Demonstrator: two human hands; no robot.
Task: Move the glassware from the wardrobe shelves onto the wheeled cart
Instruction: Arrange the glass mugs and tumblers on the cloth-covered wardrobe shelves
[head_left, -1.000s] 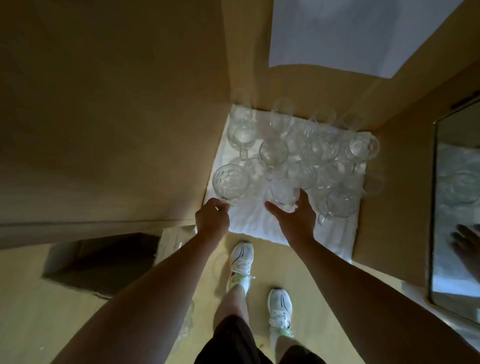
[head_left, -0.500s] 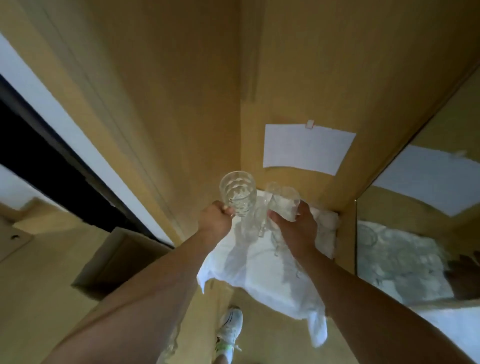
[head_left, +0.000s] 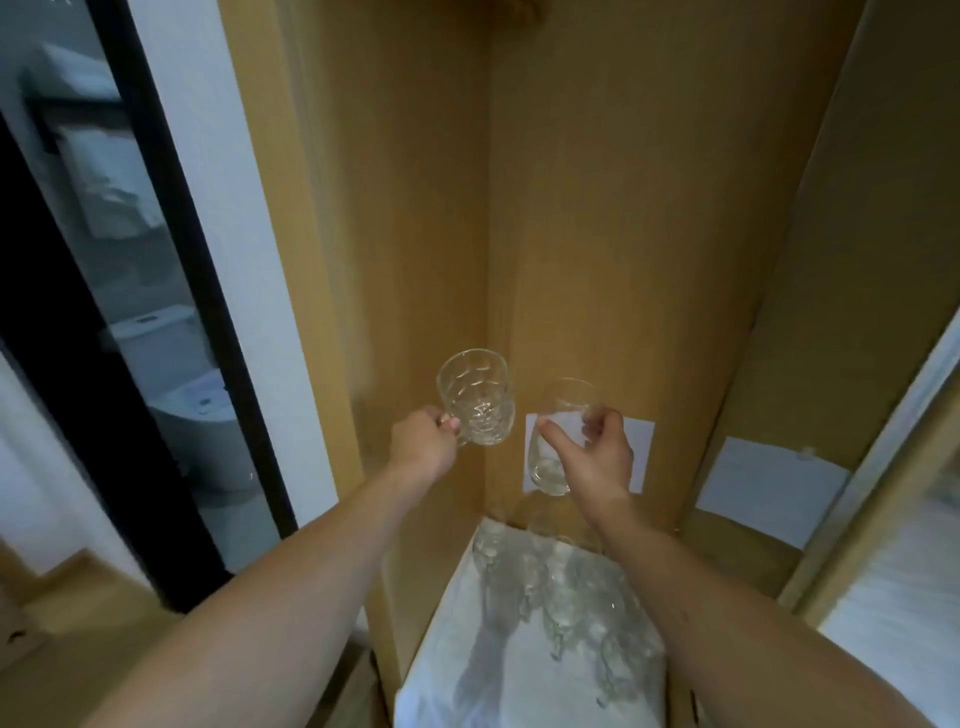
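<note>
Both glasses (head_left: 477, 397) lifted; handle in left grip (head_left: 423, 447)

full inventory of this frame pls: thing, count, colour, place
patterned glass mug: 1, clear, held up by its handle, left of the wardrobe corner
smooth glass: 1, clear, held up in front of the back panel
glassware on shelf: several, count unclear, clear, below the hands
cloth: 1, white, under the shelf glassware
paper sheets: 2, white, on the wardrobe panels
wardrobe: 1, light wood, centre
toilet: 1, white, through the doorway at left
left hand: grips the mug handle
right hand: holds the smooth glass
</note>
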